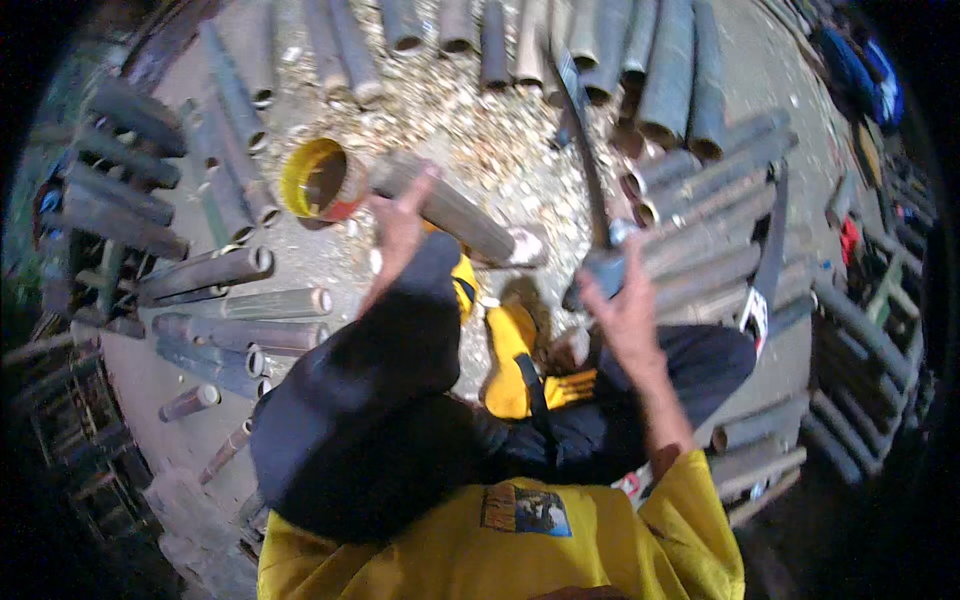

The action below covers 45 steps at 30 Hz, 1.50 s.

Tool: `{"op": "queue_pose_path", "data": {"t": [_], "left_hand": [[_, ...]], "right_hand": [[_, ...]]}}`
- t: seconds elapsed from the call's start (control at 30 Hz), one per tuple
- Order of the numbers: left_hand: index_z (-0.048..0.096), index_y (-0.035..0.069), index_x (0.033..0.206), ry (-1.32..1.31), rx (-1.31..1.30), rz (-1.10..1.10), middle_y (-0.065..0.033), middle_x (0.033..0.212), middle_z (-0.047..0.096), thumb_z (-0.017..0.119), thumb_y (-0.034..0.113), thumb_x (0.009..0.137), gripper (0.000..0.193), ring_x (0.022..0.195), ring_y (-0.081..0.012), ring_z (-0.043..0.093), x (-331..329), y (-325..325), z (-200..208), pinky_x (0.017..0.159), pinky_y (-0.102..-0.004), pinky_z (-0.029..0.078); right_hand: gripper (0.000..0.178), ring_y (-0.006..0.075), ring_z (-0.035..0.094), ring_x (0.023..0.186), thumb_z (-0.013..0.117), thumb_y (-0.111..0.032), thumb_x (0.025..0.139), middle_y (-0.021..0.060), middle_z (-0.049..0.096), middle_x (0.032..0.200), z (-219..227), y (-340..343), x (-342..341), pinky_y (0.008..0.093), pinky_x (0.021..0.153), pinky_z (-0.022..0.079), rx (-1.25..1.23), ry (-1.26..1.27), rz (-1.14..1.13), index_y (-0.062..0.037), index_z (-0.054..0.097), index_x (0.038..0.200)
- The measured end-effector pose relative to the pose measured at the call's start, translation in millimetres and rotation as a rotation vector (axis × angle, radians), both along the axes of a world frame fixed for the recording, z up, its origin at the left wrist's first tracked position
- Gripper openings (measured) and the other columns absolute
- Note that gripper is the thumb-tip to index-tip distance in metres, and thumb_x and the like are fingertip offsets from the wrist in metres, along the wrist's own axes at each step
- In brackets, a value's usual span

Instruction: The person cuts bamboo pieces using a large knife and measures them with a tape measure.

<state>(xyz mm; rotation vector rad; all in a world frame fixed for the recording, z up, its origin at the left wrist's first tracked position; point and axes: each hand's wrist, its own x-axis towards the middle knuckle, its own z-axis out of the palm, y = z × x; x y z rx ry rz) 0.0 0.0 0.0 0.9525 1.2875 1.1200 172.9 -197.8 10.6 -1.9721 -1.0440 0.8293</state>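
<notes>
My left hand is closed round the upper left end of a thick greyish-brown bamboo tube. The tube slants down to the right, and its lower end meets a pale, chipped block. In my right hand is a machete, gripped at its bluish handle. Its long, dark, slightly curved blade points away from me, to the right of the tube and apart from it. A yellow and red round container, open at the top, stands just left of my left hand.
Wood chips cover the ground ahead. More bamboo tubes lie on the left, at the far side and on the right. A handsaw stands by my right knee. My yellow footwear is between my bent legs.
</notes>
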Motion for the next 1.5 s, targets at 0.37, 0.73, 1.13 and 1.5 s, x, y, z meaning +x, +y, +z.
{"op": "queue_pose_path", "data": {"t": [0.37,0.73,1.13,1.5], "left_hand": [[0.062,0.002,0.084,-0.005,0.234,-0.14,-0.0064,0.079,0.062,0.071,0.008,0.066,0.021,0.07,-0.0158,0.058,12.8,-8.1,6.5,0.067,-0.0294,0.046],[0.056,-0.003,0.083,-0.304,0.039,0.035,-0.0126,0.083,0.058,0.062,0.007,0.071,0.017,0.079,-0.0217,0.058,-4.5,14.2,-43.5,0.076,-0.035,0.048],[0.047,-0.003,0.097,-0.471,0.2,0.022,-0.0119,0.075,0.054,0.064,0.007,0.065,0.038,0.067,-0.0236,0.058,12.5,5.8,-44.5,0.065,-0.0379,0.052],[0.043,0.005,0.106,-0.457,0.121,-0.05,-0.0088,0.084,0.048,0.06,0.014,0.067,0.044,0.081,-0.0229,0.05,6.7,2.0,-42.6,0.078,-0.0398,0.044]], "right_hand": [[0.045,0.0489,0.058,0.08,0.061,-0.027,0.079,0.0325,0.059,0.082,-130.3,-5.0,-38.2,0.0525,0.07,0.045,-0.197,0.101,0.018,0.0002,0.035,0.105],[0.041,0.0458,0.06,0.075,0.059,-0.023,0.083,0.031,0.059,0.081,-106.1,-5.9,-53.4,0.0479,0.065,0.047,-0.044,0.187,-0.072,0.001,0.036,0.107],[0.043,0.0303,0.065,0.073,0.067,-0.014,0.079,0.0192,0.063,0.08,-64.4,4.2,-51.8,0.0372,0.062,0.05,0.066,0.126,-0.176,0.0012,0.041,0.11],[0.04,0.0404,0.063,0.069,0.064,-0.019,0.08,0.0257,0.061,0.074,-68.4,27.2,-41.3,0.0429,0.061,0.05,-0.168,0.191,-0.089,0.0028,0.04,0.103]]}}
